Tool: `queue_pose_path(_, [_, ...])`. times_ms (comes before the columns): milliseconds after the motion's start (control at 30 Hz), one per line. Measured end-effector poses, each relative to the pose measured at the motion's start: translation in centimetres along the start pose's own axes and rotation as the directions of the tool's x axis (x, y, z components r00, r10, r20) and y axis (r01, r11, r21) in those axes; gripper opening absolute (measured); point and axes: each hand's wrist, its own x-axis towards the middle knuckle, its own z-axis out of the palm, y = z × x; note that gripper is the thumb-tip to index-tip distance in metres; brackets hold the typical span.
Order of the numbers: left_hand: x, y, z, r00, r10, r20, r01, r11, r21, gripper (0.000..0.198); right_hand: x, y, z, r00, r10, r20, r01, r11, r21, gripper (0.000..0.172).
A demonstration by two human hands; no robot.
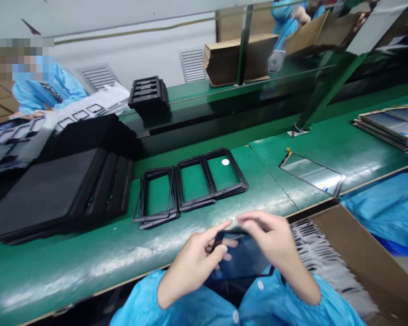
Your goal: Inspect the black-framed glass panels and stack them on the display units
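Note:
Just in front of my body, my left hand [204,256] grips a black-edged glass touch panel [250,260] at its left edge, thumb on top and fingers beneath. The panel is see-through and tilted. At the panel's far edge, the fingers of my right hand [268,231] are pinched together. What they hold, if anything, is blurred. Beyond my hands, black rectangular frames [195,206] lie in three small stacks side by side on the green bench [122,253]. Another glass panel [313,172] with a small orange tab lies farther right.
Black foam trays [71,181] are piled at the left, with a smaller black tray stack [148,97] behind. More panels [391,127] are stacked at right. A carton [347,240] with white dividers stands beside my right arm. A green post [313,104] rises behind. Co-workers [57,88] sit across.

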Motion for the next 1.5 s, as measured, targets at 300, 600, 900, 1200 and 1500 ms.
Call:
queue_pose_path(300, [-0.7, -1.0, -0.9, 0.945, -0.014, -0.327, -0.099, 0.94, -0.325, 0.054, -2.0, 4.8, -4.9, 0.945, 0.31, -0.107, -0.254, 0.898, 0.36, 0.044])
queue_pose_path(600, [-0.8, -1.2, -1.1, 0.953, 0.009, -0.302, -0.1, 0.952, -0.288, 0.049, -2.4, 2.4, -3.5, 0.946, 0.323, -0.038, -0.287, 0.884, 0.369, 0.038])
queue_pose_path(900, [-0.9, 0.7, -2.7, 0.994, 0.087, -0.072, -0.072, 0.979, 0.19, 0.034, -1.8, 2.8, -4.2, 0.917, 0.394, 0.068, -0.374, 0.785, 0.494, 0.065])
queue_pose_path(1200, [1.3, -3.6, 3.0, 0.987, 0.059, -0.15, -0.12, 0.886, -0.447, 0.07, -2.3, 3.9, 1.4, 0.909, 0.416, 0.037, -0.351, 0.712, 0.608, 0.099])
queue_pose_path(1500, [1.0, -3.7, 2.0, 0.993, -0.081, -0.091, 0.044, 0.937, -0.346, 0.079, -2.0, 3.2, 0.3, 0.924, 0.378, 0.051, -0.343, 0.764, 0.547, 0.091])
